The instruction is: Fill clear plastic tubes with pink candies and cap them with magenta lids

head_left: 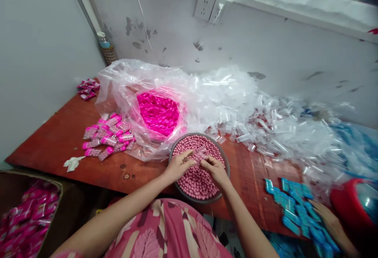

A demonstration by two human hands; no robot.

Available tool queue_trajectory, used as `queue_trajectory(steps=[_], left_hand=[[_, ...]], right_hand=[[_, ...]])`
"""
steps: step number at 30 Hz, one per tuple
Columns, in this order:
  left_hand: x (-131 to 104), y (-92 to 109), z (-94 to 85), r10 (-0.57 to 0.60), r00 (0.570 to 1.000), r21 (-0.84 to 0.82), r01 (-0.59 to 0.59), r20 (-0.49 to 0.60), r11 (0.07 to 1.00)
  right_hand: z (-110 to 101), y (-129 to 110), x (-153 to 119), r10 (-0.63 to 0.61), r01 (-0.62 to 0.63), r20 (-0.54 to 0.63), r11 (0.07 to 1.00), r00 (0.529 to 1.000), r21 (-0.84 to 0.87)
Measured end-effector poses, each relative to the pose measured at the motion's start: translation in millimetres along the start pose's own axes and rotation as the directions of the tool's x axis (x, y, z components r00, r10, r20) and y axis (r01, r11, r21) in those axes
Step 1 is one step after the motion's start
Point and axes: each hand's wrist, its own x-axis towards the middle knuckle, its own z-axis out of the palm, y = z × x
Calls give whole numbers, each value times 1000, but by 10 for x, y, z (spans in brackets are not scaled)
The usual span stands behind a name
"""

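Note:
A small clear plastic container (201, 153) is pinched in the fingertips of my right hand (216, 171), with pink beads apparently showing through it. My left hand (180, 166) faces it from the left, thumb and forefinger apart; whether they touch the container I cannot tell. Both hands are above a grey round bowl (226, 167) full of pink beads (196, 183). Behind the bowl, bright pink caps (159, 114) fill an opened clear plastic bag (118, 77). Bead-filled containers with pink caps (108, 136) lie in a heap to the left.
Many empty clear containers (242, 132) spread along the wall on the wooden table (147, 177). At right, another person's hand (327, 218) is by blue-filled containers (298, 206) and a red bowl (345, 199). A box (57, 210) of pink packages stands lower left.

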Motion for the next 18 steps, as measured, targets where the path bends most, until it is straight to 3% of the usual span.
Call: queue_trajectory(steps=[2,5,10,15,18], left_hand=[[23,28,65,27,999,-35,-26,35,999],[29,22,70,27,999,-80,-25,23,996],[-69,-32,-117,-26,998,-223,38,57,974],[-230,-96,-430,-103,995,-416,86,-18,905],[-296,-151,-656,-172,981,-500,107,-85,859]], right_hand=[[102,-104,-64,-19,18,23,999,1000,29],[168,-245,-99,-83,84,18,993,996,-83],[143,-400,-21,-161,169,57,968,985,-188],[315,-457,456,-167,203,134,926,977,-319],[572,-500,957,-226,284,172,784,959,-552]])
